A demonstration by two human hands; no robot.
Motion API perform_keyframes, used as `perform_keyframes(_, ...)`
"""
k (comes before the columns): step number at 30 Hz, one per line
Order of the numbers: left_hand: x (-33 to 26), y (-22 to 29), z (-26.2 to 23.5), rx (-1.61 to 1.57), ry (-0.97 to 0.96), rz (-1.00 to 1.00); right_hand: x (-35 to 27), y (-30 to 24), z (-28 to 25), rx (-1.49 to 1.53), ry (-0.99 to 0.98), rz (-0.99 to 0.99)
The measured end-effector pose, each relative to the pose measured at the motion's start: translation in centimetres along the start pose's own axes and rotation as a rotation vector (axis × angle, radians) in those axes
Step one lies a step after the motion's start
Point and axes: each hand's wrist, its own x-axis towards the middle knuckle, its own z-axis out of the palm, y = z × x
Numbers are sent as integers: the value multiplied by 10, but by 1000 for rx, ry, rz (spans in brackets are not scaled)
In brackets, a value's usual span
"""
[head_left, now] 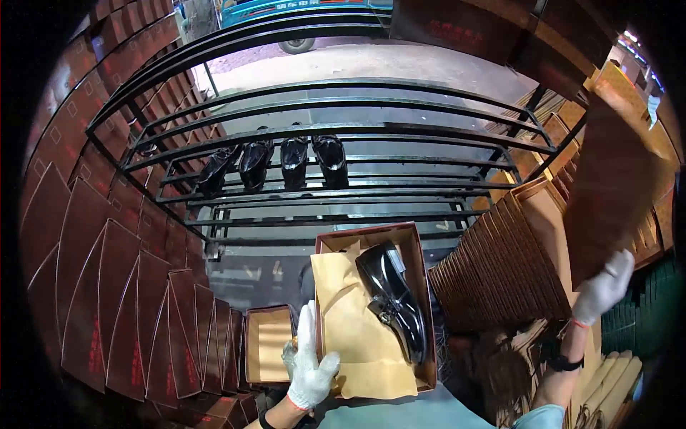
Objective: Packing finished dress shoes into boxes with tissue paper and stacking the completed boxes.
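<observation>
In front of me stands an open brown shoebox [422, 300]. A shiny black buckled shoe [395, 304] lies in it, toe to the back or front I cannot tell, beside a sheet of tan wrapping paper [343, 300] that spreads over the left side and near edge. My left hand [311, 367], in a white glove, lies along the box's left side with fingers stretched and thumb apart. Far to the right, my gloved right hand [604, 288] grips the lower end of a brown shoebox lid [614, 193], which is raised and blurred by motion.
A black metal rack [343, 130] stands ahead, with several black shoes [294, 161] on it. Brown shoeboxes [107, 307] are stacked along the left. Nested lids [500, 264] stand at the right. A small open box [269, 347] and paper bundles [611, 386] are close by.
</observation>
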Motion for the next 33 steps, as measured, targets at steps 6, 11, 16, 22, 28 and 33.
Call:
perform_keyframes(6,-18,4,15,-266,-4,-4,-103,-152,49,230,-524,477)
perform_keyframes(11,-16,31,27,-77,-127,5,-154,-207,69,677,-1161,840)
perform_keyframes(16,110,28,19,-496,-9,-114,-110,-183,152,1018,-1189,845)
perform_keyframes(22,164,38,32,-761,-160,73,-102,-171,188,1029,-943,747)
perform_keyframes(28,169,45,42,-570,-114,-61,-98,-179,171,1007,-828,894)
perform_keyframes(33,175,55,49,-756,-153,-123,-82,-178,178,971,-872,920)
